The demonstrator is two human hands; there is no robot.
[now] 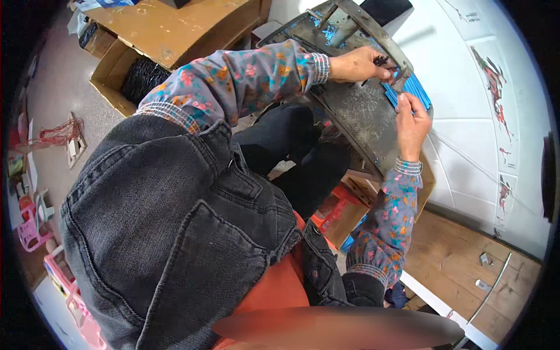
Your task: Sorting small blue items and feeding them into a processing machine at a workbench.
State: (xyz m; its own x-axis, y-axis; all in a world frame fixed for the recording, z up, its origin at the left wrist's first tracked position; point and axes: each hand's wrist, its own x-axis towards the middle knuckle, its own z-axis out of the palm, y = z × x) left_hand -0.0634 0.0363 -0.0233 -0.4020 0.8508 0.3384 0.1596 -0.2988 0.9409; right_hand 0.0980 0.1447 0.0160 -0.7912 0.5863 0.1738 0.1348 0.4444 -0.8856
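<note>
At one o'clock in the view, the left hand is closed on some short black pieces, their ends jutting past the fingers. At two o'clock the right hand is drawn into a pinch, thumb against finger; whether anything thin sits in it is too small to tell. Between the two hands stands a worn metal fitting — its lower end close to the right fingertips. Just beyond, also toward two o'clock, a bundle of blue tubes lies along the edge of the grimy worktop.

The step in hand looks like close fingertip work at that fitting; the next move would seem to call for a steady left grip and fine control on the right.

Farther out, blue scraps litter the worktop between twelve and one. An open carton of black strands sits at ten — red strands lie past it, near nine.
</note>
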